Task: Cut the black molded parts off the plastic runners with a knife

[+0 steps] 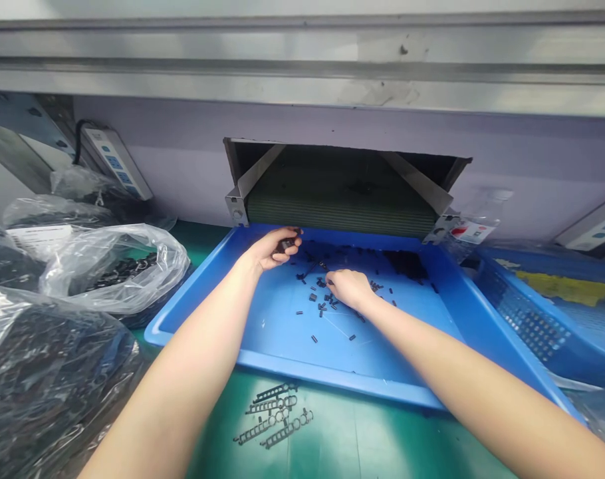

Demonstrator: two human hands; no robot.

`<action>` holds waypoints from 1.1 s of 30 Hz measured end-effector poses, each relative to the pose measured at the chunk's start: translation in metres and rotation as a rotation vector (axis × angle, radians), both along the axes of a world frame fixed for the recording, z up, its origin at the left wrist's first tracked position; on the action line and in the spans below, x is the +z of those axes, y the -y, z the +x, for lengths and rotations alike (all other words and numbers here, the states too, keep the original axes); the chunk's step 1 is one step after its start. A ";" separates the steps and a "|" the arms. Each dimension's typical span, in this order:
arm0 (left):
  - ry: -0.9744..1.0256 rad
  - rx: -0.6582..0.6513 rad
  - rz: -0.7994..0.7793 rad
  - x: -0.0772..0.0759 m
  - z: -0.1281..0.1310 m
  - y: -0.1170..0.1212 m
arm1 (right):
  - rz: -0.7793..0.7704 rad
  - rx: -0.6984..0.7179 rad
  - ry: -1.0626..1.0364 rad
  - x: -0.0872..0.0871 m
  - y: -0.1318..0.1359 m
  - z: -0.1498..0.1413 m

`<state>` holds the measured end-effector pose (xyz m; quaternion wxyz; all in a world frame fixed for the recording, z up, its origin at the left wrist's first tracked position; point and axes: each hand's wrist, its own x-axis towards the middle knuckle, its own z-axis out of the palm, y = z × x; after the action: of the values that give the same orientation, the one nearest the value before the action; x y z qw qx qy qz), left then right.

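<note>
My left hand point(277, 249) is above the back left part of a blue tray point(277, 332), with its fingers curled round several small black plastic parts point(284, 245). Lower and to the right, my right hand point(349, 287) reaches down into the tray. Its fingertips are pinched together at the scattered small black pieces point(323, 307); a dark bit shows at the fingertips, too small to name. More loose pieces lie spread over the tray floor, and a dark heap point(405, 264) sits near its back right corner.
A conveyor belt point(342, 199) ends above the tray's back edge. Clear bags of black parts point(123, 269) stand at the left. Several black plastic strips with rings point(277, 414) lie on the green table point(362, 439). At the right are a bottle point(477, 226) and a blue basket point(536, 319).
</note>
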<state>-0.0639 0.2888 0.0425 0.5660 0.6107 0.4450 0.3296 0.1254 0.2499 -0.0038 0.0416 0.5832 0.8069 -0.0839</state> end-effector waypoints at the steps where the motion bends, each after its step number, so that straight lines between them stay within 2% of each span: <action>1: 0.053 0.021 0.008 0.002 -0.002 0.000 | 0.007 -0.001 -0.002 -0.001 0.000 0.001; 4: 0.106 0.060 0.011 0.001 -0.006 -0.002 | 0.036 0.003 -0.034 -0.001 0.003 0.004; 6: 0.044 0.067 -0.002 -0.004 -0.006 -0.005 | 0.051 0.018 -0.071 0.000 0.004 0.004; 11: -0.405 -0.019 -0.091 -0.023 0.004 -0.005 | -0.001 0.026 -0.155 -0.002 0.004 -0.002; 15: -0.720 -0.080 -0.070 -0.029 0.017 0.000 | -0.033 -0.037 -0.292 -0.006 0.003 -0.004; 20: -0.932 -0.140 -0.035 -0.029 0.024 0.003 | -0.045 -0.161 -0.609 -0.004 0.001 0.005; 24: -0.993 -0.184 -0.055 -0.034 0.025 0.001 | -0.083 -0.178 -0.810 0.002 0.004 0.017; 28: -0.980 -0.205 -0.091 -0.037 0.023 0.000 | -0.093 -0.162 -0.787 0.001 0.009 0.015; 33: -0.919 -0.236 -0.148 -0.034 0.021 0.003 | -0.081 -0.064 -0.524 -0.006 0.015 -0.006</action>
<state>-0.0431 0.2862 0.0084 0.3862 0.6975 0.5991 -0.0737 0.1198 0.2349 -0.0100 -0.1481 0.5646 0.7674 -0.2653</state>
